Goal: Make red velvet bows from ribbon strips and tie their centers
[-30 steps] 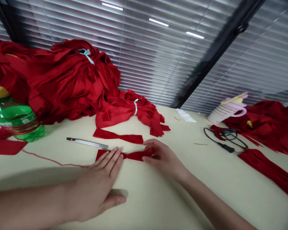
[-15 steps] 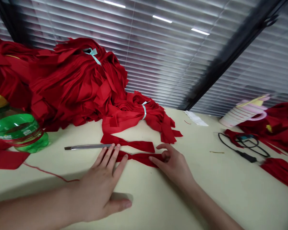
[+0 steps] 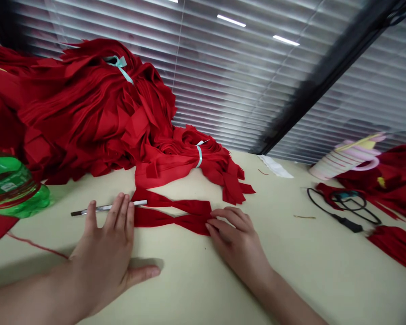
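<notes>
On the cream table (image 3: 311, 271) lies a red fabric strip (image 3: 171, 221), narrowed at its middle into a bow shape. A second red strip (image 3: 172, 203) lies just above it, also pinched in. My right hand (image 3: 238, 241) rests with its fingertips on the right end of the lower strip. My left hand (image 3: 103, 239) lies flat and open just left of that strip, its fingers over a narrow steel ruler (image 3: 108, 208). Neither hand grips anything.
Behind the strips rises a large heap of red fabric (image 3: 94, 113), beside a bundle tied with a pale blue band (image 3: 189, 164). A green plastic bottle (image 3: 10, 189) stands left. At right are a pink-and-white roll (image 3: 345, 158), a black cable (image 3: 338, 212) and more red cloth (image 3: 395, 243).
My left hand has slid left off the lower strip, uncovering its left end, and now lies over the ruler. My right hand has flattened on the strip. The view has shifted.
</notes>
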Demonstrator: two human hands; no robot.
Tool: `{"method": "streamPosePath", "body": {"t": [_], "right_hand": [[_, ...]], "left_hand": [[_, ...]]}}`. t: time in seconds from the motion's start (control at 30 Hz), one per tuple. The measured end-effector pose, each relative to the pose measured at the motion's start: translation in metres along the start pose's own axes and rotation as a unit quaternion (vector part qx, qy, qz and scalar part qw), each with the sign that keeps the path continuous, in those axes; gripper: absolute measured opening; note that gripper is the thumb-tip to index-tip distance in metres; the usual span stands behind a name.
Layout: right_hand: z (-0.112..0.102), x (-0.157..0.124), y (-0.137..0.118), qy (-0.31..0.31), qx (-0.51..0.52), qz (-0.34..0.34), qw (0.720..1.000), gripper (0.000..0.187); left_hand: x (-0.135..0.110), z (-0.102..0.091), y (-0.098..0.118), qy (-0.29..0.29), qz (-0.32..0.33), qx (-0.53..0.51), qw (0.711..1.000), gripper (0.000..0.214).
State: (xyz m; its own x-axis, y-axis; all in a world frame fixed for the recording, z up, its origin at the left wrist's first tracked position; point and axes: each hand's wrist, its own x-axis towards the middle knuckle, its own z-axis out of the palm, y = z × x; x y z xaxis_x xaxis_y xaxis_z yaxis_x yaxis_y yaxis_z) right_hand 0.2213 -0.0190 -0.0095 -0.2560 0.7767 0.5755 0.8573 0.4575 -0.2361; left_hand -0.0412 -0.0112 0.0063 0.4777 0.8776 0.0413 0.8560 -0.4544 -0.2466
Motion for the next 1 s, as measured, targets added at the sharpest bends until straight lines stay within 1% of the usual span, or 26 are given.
{"method": "streamPosePath", "body": {"t": [0.13, 0.33, 0.43, 0.5, 0.6, 0.63, 0.67, 0.7, 0.77, 0.8, 0.9, 1.0], "right_hand": [[0.000, 0.000, 0.001, -0.018, 0.011, 0.021, 1.000, 0.017], [0.002, -0.001, 0.000, -0.027, 0.042, 0.047, 0.998, 0.016], [0.002, -0.003, 0.001, -0.024, 0.052, 0.071, 0.996, 0.016], [0.002, -0.003, 0.001, -0.015, 0.055, 0.073, 0.996, 0.016], [0.001, -0.001, -0.001, 0.022, 0.054, 0.064, 0.996, 0.016], [0.000, 0.000, -0.003, 0.037, 0.056, 0.058, 0.996, 0.016], [0.000, 0.002, -0.005, 0.044, 0.061, 0.055, 0.996, 0.017], [-0.001, 0.005, -0.008, 0.045, 0.071, 0.053, 0.995, 0.017], [0.000, 0.010, -0.015, 0.020, 0.101, 0.055, 0.993, 0.018], [0.001, 0.012, -0.019, -0.004, 0.118, 0.056, 0.991, 0.019], [0.008, 0.016, -0.028, -0.074, 0.154, 0.044, 0.984, 0.021], [0.014, 0.016, -0.032, -0.103, 0.160, 0.034, 0.981, 0.021]], "left_hand": [[0.003, 0.000, -0.004, -0.007, -0.008, 0.026, 1.000, 0.116], [0.008, -0.004, -0.012, -0.070, -0.012, 0.031, 0.997, 0.116], [0.007, -0.004, -0.014, -0.082, -0.007, 0.018, 0.996, 0.118], [0.005, -0.004, -0.013, -0.064, 0.002, 0.011, 0.998, 0.119], [0.002, -0.009, -0.012, 0.008, 0.025, 0.016, 1.000, 0.118], [0.003, -0.012, -0.012, 0.035, 0.032, 0.015, 0.999, 0.113], [0.004, -0.016, -0.013, 0.055, 0.039, 0.007, 0.998, 0.103], [0.006, -0.019, -0.014, 0.064, 0.049, -0.012, 0.997, 0.088], [0.014, -0.024, -0.019, 0.056, 0.077, -0.077, 0.992, 0.051], [0.018, -0.025, -0.022, 0.046, 0.096, -0.122, 0.987, 0.044], [0.030, -0.020, -0.027, 0.038, 0.116, -0.249, 0.961, 0.037], [0.037, -0.012, -0.028, 0.011, 0.105, -0.314, 0.943, 0.029]]}}
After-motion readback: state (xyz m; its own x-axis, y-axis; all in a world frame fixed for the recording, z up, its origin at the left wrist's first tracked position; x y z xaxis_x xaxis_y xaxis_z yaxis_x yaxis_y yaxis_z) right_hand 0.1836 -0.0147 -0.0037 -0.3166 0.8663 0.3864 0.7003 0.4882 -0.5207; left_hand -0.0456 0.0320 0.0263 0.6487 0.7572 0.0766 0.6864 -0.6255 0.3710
